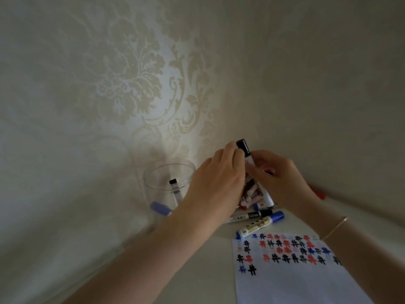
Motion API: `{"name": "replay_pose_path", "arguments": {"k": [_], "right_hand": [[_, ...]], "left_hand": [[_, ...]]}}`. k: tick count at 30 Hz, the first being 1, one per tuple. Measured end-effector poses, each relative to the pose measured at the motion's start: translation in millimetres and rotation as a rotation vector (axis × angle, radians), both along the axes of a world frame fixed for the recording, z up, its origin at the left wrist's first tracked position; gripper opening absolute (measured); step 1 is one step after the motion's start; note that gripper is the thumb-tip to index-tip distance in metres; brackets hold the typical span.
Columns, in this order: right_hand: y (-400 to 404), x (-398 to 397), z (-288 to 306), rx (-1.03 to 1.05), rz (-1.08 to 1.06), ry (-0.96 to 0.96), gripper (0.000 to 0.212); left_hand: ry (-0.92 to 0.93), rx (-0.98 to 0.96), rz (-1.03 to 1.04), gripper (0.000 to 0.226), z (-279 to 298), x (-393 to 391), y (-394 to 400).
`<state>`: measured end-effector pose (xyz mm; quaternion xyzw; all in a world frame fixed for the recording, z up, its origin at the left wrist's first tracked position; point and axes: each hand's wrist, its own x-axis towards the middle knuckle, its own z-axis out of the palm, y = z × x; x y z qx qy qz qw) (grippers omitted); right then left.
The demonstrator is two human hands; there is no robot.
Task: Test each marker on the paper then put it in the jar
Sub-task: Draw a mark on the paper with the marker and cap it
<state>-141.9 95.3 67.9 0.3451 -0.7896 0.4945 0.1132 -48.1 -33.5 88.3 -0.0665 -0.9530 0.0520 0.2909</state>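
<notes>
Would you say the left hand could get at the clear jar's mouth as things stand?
Probably yes: the clear jar stands open just beside the left hand, nothing between, though that hand grips the black-capped marker.

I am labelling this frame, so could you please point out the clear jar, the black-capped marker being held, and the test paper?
clear jar [153, 172]: head view, on its transparent rim.
black-capped marker [243, 146]: head view, on its black cap.
test paper [295, 284]: head view, on the blank lower part.

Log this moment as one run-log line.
left hand: grips cap of black marker | right hand: holds its barrel | jar: two markers inside | paper: test marks
</notes>
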Motion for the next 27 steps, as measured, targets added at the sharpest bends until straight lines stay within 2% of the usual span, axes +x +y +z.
{"name": "replay_pose_path", "arguments": {"k": [2, 4, 7, 9, 10, 11, 12, 14, 15, 16, 17, 20, 24, 27], "right_hand": [[12, -1, -3, 0.138, -0.013, 0.078, 0.021], [21, 0, -9, 0.288, 0.025, 0.2, 0.023], [27, 1, -17, 0.431, 0.036, 0.348, 0.023], [28, -3, -22, 0.353, -0.143, 0.373, 0.04], [29, -4, -22, 0.266, -0.284, 0.318, 0.054], [31, -4, -21, 0.152, -0.356, 0.148, 0.064], [33, -2, -17, -0.005, -0.297, -0.135, 0.064], [35, 2, -11, -0.326, 0.181, -0.785, 0.042], [36, 5, -13, -0.405, 0.323, -0.952, 0.033], [35, 8, -16, -0.404, 0.377, -0.974, 0.028], [32, 10, -19, -0.373, 0.361, -0.915, 0.025], [22, 14, -22, -0.297, 0.188, -0.677, 0.022], [25, 18, -17, -0.272, 0.261, -0.655, 0.022], [31, 21, -12, -0.286, 0.34, -0.693, 0.024]], "left_hand": [[0.068, 0.003, 0.004, 0.069, -9, -5, 1], [0.06, 0.01, -0.025, 0.07, -12, -8, 3], [-0.095, -0.127, -0.02, 0.036, -19, -15, 4], [-0.169, -0.081, -0.015, 0.027, -28, -17, 4], [-0.171, -0.003, -0.015, 0.024, -31, -17, 4], [-0.176, 0.108, -0.028, 0.021, -34, -18, 3], [-0.201, 0.218, -0.048, 0.019, -37, -19, 3], [-0.326, 0.391, -0.115, 0.021, -41, -21, 2], [-0.401, 0.476, -0.179, 0.023, -43, -22, 4], [-0.467, 0.553, -0.25, 0.024, -44, -21, 6], [-0.527, 0.626, -0.315, 0.026, -45, -21, 7], [-0.644, 0.784, -0.383, 0.034, -48, -15, 11], [-0.491, 0.768, -0.448, 0.019, -54, -14, 10], [-0.419, 0.846, -0.526, 0.027, -50, -12, 16]]}}
